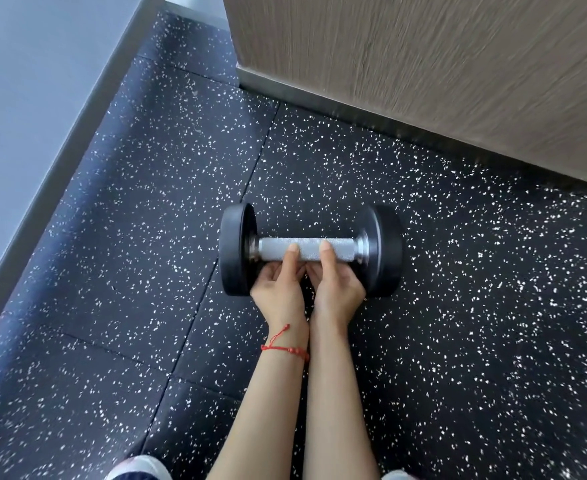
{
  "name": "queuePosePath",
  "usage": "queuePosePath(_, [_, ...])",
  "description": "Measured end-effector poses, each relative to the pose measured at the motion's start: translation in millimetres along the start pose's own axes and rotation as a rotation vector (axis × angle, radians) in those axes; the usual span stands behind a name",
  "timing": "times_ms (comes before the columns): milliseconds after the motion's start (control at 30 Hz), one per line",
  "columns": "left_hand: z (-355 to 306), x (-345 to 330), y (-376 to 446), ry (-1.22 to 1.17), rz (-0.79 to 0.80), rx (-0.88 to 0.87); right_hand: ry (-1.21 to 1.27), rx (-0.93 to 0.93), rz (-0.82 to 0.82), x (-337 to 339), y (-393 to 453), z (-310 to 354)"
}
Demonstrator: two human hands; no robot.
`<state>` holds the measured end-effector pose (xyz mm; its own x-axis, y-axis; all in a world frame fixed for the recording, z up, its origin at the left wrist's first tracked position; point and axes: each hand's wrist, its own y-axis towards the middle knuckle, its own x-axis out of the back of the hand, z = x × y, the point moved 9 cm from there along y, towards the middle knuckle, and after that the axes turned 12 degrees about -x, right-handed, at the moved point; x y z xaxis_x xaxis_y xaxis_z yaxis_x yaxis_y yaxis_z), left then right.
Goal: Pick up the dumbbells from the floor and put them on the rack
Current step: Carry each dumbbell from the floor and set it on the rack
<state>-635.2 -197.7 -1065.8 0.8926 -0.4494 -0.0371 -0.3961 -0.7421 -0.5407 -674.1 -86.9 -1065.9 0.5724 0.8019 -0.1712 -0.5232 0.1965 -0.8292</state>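
**K:** Shoes first: pale toe cap (139, 467) at bottom edge left of centre, sliver of a second one (397, 474) bottom right of the arms. Both forearms run up from the bottom centre, side by side, nearly touching.

**M:** Hands?

**K:** Left hand (278, 289) and right hand (339, 289) both on the dumbbell (311, 249), mid-frame. Palms up, thumbs laid over the top of the knurled grey handle, fingers tucked under it. Fingers pressed together as far as I can see; tips are hidden below the bar, so can't tell how far they wrap. Hands touch each other at the heel.

**M:** Dumbbell off the ground?

**K:** Cannot tell. It sits level, handle running left-right across the frame, black round heads at each end, against the floor (458, 323). Heads look in contact with the rubber, but no clear gap or shadow either way.

**M:** Surroundings?

**K:** Black rubber tile with white flecks, seams running diagonally. Wood-grain panel (423, 81) fills the upper right, blurred, with a metal kick strip along its base; its lower edge is near the right head but apart from it. Grey wall (25, 116) takes the upper left, dark skirting along its foot, well apart from the left head.

**M:** Anything blocking?

**K:** Nothing lying on the tiles around the dumbbell. Red string bracelet (285, 348) on the left wrist, loose tail pointing up-frame. No rack visible.
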Motion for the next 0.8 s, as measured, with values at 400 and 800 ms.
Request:
queuePosePath(400, [-98.2,12.2,-60.6,-0.064,0.017,-0.060,-0.012,0.032,0.024,-13.9,-98.2,42.3])
queuePosePath(800, [-236.2,44.7,-162.1,-0.090,-0.029,0.006,-0.132,0.084,-0.013,-30.9,-257.0,108.3])
